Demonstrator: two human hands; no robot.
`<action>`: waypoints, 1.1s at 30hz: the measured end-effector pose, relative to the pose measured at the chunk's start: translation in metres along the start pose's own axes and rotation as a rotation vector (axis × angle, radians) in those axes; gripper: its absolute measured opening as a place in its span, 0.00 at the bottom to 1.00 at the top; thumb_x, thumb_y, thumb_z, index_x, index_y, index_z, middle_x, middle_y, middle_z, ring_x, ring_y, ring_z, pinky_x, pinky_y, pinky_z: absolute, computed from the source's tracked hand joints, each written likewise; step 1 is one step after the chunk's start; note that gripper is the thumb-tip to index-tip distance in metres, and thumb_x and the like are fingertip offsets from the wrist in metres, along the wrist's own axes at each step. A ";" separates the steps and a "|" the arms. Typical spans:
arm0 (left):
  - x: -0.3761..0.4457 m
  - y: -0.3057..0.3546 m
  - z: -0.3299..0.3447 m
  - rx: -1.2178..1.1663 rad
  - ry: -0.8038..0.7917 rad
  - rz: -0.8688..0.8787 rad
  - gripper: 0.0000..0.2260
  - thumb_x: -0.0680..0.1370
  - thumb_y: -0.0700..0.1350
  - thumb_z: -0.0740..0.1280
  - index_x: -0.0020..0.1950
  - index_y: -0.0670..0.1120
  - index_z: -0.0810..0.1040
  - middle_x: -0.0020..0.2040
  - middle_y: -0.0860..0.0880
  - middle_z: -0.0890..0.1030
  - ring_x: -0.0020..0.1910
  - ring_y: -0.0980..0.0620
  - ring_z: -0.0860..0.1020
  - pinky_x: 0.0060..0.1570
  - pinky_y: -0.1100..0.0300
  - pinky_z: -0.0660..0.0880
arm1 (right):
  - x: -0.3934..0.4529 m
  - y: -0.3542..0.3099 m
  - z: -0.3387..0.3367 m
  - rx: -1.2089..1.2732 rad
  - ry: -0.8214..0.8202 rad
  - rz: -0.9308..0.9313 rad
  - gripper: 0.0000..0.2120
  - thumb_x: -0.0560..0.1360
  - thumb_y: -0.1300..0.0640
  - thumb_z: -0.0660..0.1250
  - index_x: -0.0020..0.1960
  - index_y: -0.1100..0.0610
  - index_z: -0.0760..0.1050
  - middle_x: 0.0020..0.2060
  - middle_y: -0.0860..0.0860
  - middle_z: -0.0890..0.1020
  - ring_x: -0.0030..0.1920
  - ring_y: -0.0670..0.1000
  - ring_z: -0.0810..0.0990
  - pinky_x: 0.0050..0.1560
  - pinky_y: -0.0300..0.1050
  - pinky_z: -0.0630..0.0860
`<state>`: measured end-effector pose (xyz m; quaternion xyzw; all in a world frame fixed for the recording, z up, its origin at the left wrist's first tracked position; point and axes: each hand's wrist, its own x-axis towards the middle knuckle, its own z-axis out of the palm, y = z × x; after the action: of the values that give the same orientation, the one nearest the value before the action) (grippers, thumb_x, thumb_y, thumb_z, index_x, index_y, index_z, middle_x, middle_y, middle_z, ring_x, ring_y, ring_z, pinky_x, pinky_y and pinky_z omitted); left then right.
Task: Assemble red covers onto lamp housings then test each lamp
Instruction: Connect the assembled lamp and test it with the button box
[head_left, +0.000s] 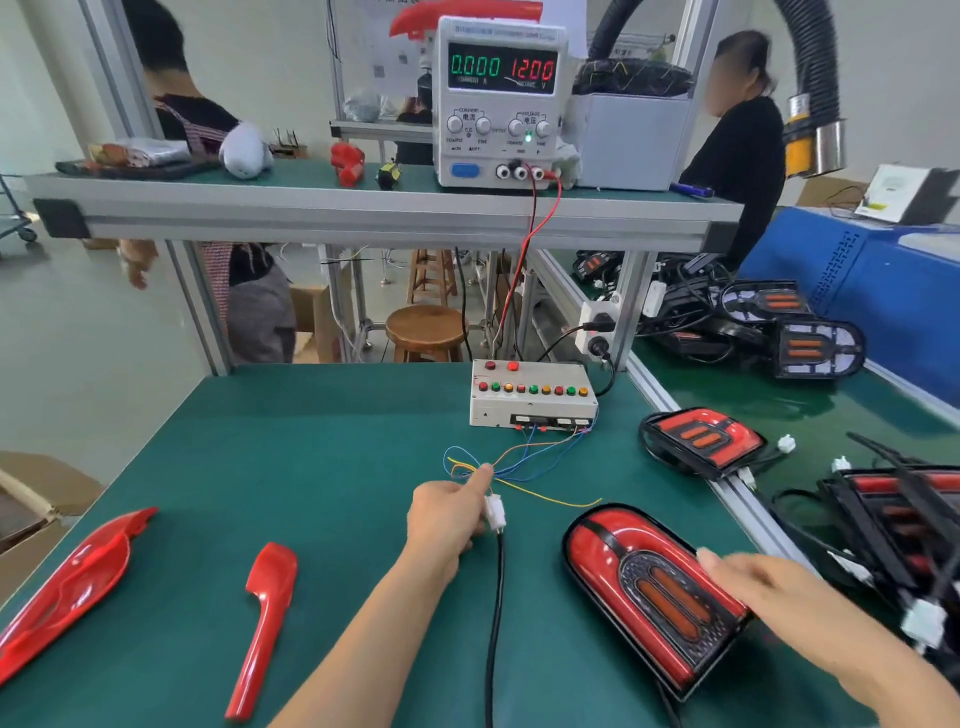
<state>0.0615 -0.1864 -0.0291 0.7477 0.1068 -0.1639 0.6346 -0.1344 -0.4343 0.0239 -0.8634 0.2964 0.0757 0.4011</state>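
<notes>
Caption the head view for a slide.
Left hand holds white connector; right hand rests on red-covered lamp.

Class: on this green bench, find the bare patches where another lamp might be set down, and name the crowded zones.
Bare mat lies left of the test box, behind the red covers. Crowded: the loose wires at the left hand, the lamp under the right hand, and the lamp pile further right.

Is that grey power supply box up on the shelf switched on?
On. The grey power supply box has lit displays: green digits read 0.000, red digits 12.00, and a small green light glows between its knobs.
</notes>
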 end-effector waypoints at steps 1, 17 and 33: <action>0.003 0.002 -0.003 0.001 0.051 0.014 0.20 0.74 0.61 0.70 0.33 0.46 0.74 0.30 0.47 0.77 0.30 0.48 0.74 0.32 0.60 0.67 | 0.001 0.003 0.001 0.040 -0.067 0.003 0.31 0.64 0.22 0.64 0.43 0.50 0.78 0.39 0.37 0.83 0.38 0.42 0.75 0.49 0.44 0.72; -0.013 0.043 0.035 1.237 -0.363 1.016 0.21 0.79 0.39 0.63 0.71 0.54 0.74 0.69 0.53 0.77 0.69 0.48 0.71 0.70 0.48 0.66 | -0.025 0.032 0.032 0.864 -0.123 -0.182 0.14 0.72 0.62 0.67 0.55 0.57 0.87 0.51 0.63 0.87 0.51 0.63 0.87 0.42 0.44 0.84; 0.002 0.032 0.003 1.299 -0.503 0.825 0.19 0.78 0.35 0.59 0.65 0.48 0.79 0.57 0.45 0.83 0.58 0.43 0.79 0.56 0.49 0.77 | 0.078 -0.026 0.101 0.994 0.184 -0.201 0.07 0.81 0.58 0.66 0.54 0.63 0.78 0.37 0.56 0.84 0.30 0.52 0.79 0.29 0.43 0.79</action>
<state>0.0745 -0.1954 -0.0010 0.8869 -0.4401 -0.1093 0.0879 -0.0446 -0.3817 -0.0554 -0.5958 0.2462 -0.1893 0.7407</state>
